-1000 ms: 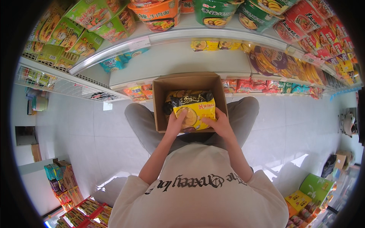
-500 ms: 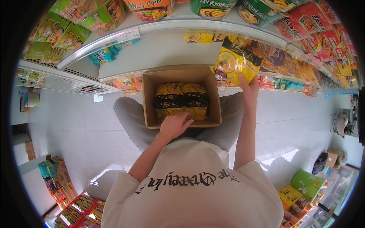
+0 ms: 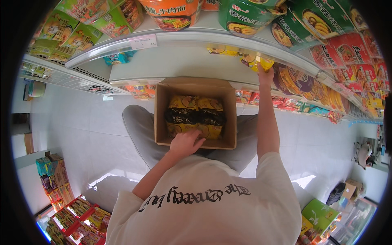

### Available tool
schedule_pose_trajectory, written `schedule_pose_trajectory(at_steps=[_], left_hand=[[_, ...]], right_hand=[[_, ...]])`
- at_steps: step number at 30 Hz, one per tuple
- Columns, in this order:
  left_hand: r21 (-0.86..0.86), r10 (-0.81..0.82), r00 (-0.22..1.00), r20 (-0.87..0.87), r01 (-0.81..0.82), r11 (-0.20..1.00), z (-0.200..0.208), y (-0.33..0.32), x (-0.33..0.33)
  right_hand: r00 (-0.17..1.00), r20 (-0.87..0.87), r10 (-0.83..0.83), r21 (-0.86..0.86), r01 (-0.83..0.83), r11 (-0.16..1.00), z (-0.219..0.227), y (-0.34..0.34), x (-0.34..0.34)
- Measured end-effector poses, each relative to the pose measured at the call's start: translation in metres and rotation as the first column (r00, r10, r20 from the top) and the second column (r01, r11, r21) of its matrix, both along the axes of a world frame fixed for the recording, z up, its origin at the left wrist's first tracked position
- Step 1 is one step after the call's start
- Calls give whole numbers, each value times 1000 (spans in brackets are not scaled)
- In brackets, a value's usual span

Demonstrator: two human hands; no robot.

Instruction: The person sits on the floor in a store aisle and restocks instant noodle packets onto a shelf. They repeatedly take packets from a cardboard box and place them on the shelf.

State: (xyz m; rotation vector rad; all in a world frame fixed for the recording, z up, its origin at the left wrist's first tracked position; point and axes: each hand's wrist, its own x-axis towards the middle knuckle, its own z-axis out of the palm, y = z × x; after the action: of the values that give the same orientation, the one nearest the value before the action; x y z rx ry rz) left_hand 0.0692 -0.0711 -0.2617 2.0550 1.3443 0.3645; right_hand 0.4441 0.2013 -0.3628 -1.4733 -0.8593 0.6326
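the right hand [image 3: 265, 74] pinches a yellow packet [image 3: 252, 61] by its near end, likely for reach, while the half-open, seemingly empty left hand [image 3: 185, 143] probably steadies the box [image 3: 196, 85].

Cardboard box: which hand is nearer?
Left. The left hand is at the near edge of the box; the right hand, beyond the box's far right corner, holds a yellow packet.

Your open brown box [image 3: 231, 118] is matt cardboard; between its walls, yellow-and-black rectangular packets [image 3: 181, 116] shine in glossy plastic film. The long white shelf [image 3: 171, 67] looks smooth, faintly satin; your white T-shirt [image 3: 216, 216] and grey trousers [image 3: 138, 126], matt cloth.
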Motion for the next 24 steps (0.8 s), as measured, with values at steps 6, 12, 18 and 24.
schedule_pose_trajectory(at_steps=[6,12,18,24], left_hand=[[33,46,999,2,-46,998,-4,-1,1],[51,40,999,-22,-39,998,-8,2,3],[51,55,997,-57,-53,997,-9,-2,2],[61,76,996,-46,-73,995,-10,-2,0]], right_hand=[[982,-156,104,2,-105,994,-40,35,19],[915,404,15,-149,49,988,-86,64,74],[758,596,-265,-242,485,840,-48,54,11],[835,549,-43,-433,327,840,-37,52,-23]])
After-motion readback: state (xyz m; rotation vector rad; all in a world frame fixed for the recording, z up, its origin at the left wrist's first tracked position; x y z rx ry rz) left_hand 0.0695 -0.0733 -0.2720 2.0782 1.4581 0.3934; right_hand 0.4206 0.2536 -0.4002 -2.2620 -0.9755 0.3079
